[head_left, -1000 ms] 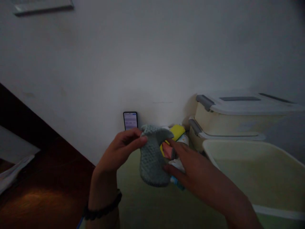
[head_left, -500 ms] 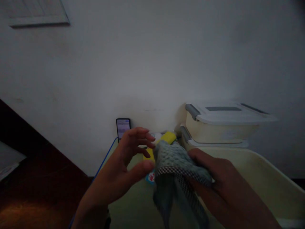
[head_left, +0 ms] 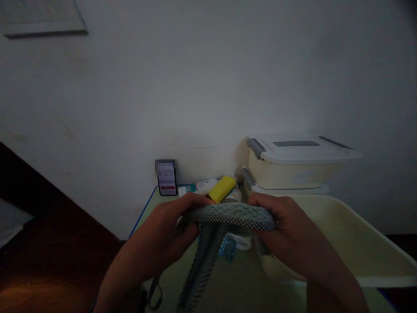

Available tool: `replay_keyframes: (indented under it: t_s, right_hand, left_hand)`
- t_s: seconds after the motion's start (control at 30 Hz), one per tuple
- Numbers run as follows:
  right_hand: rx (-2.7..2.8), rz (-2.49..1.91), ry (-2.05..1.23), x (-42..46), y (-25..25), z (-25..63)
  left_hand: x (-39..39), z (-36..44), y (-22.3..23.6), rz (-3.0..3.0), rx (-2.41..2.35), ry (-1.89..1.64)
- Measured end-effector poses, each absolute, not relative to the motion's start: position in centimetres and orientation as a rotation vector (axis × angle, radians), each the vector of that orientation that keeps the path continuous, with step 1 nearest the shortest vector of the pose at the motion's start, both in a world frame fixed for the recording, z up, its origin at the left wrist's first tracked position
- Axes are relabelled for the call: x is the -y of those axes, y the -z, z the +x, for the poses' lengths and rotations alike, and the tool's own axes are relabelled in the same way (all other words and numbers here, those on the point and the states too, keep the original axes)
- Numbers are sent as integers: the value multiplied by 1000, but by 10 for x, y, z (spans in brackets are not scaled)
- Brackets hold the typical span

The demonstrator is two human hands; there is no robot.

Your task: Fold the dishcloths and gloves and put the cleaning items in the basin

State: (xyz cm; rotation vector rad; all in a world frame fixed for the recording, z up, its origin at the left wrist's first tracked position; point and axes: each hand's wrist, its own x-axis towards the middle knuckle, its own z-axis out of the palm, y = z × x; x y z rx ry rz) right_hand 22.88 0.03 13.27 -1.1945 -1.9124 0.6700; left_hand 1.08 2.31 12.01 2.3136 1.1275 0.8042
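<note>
Between my two hands, above the table, is a grey-green textured cloth piece [head_left: 228, 212] with black-and-white checked edging. One end is in my left hand [head_left: 163, 230], its fingers closed round the cloth. My right hand [head_left: 289, 230] grips the other end, thumb side up. From the middle, a checked-edged part [head_left: 202, 265] of the cloth hangs down toward the table. What kind of cloth article it is, I cannot tell. Just behind it lie a yellow packet [head_left: 223, 188] and a white tube or bottle [head_left: 203, 187] with a green label.
Upright against the wall leans a phone [head_left: 167, 178]. To the right stand a lidded cream storage box [head_left: 293, 171] and an open cream bin [head_left: 358, 234]. Under the cloth, a blue packet [head_left: 228, 248] rests on the green table [head_left: 228, 287]. A dark strap loop [head_left: 154, 293] hangs near my left wrist.
My left hand has moved from open beside the cloth to gripping its left end. The cloth has turned and is stretched sideways between both hands, uncovering more of the items behind.
</note>
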Motion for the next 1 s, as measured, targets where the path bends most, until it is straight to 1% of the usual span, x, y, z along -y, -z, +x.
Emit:
replay_keyframes:
  t_s: [0.27,0.4,0.53,0.73,0.9,1.0]
  right_hand:
    - [1674,-1189,-387,-4,-133,248]
    - [1648,-1189,-499,-3,-132,248]
    - [1717,-1217,-632,-1,-130,231]
    - [1785,-1204,-630,0,-130,220]
    - [1794,-1179,-669,-3,-128,238]
    - [1811,-1215,-633,-4,-128,247]
  left_hand:
    - [-31,6,-128,2211,-1091,-711]
    - [-30,6,-126,2255,-997,-737]
    - [-24,14,-122,2307,-954,-645]
    - [-26,19,-118,2410,-1006,-585]
    - [-37,11,-121,2354,-1152,-773]
    - [-39,10,-124,2290,-1298,-894]
